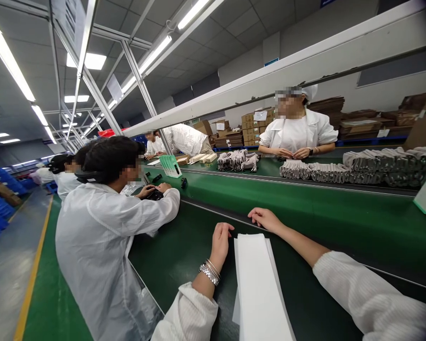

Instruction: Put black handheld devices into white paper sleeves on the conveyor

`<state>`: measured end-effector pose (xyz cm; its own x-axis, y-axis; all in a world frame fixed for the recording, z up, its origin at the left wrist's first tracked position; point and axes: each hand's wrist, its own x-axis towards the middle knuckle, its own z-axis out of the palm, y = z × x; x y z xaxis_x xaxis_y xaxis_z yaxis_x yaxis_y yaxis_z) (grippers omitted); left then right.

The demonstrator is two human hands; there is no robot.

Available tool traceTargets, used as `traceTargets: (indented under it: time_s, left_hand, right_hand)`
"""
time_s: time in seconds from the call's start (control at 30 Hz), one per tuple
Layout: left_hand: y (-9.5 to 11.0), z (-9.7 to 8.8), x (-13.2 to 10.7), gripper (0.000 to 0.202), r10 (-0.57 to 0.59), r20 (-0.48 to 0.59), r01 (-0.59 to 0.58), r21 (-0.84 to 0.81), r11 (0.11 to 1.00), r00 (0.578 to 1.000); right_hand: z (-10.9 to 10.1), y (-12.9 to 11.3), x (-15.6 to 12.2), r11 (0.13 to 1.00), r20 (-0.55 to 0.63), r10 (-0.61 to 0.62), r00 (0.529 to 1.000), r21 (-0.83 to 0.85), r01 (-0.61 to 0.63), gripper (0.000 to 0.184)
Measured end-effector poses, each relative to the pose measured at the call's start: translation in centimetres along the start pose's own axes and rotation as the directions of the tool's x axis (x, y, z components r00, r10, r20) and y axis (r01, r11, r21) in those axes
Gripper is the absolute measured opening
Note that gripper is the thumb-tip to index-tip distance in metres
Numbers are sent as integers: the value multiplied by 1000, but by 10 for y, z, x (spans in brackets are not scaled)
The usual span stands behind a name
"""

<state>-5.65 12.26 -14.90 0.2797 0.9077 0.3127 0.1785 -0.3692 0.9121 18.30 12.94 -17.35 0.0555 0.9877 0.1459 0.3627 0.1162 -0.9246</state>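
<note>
My left hand [220,239] rests on the dark green worktop [177,251], fingers curled loosely, just left of a long stack of white sheets [259,284]. It holds nothing that I can see. My right hand [266,219] lies flat at the far end of the stack, near the edge of the green conveyor belt [305,208], its fingers stretched out and bare. A silver bracelet sits on my left wrist.
A person in a white coat [99,246] sits close on my left, handling a small dark object [154,194]. Across the belt another person [296,130] stands behind rows of grey bundled items [358,170]. A green-and-white packet stack [170,166] and cardboard boxes [250,128] lie beyond.
</note>
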Motion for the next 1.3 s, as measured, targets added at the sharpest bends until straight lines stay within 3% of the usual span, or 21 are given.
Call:
traceTargets:
  time_s: [1.3]
  left_hand:
    - [0,3,0,45,3,10,-3,11,1000,1000]
  right_hand:
    - [-3,1,-1,1000,18,4,1000,-22,-3,25]
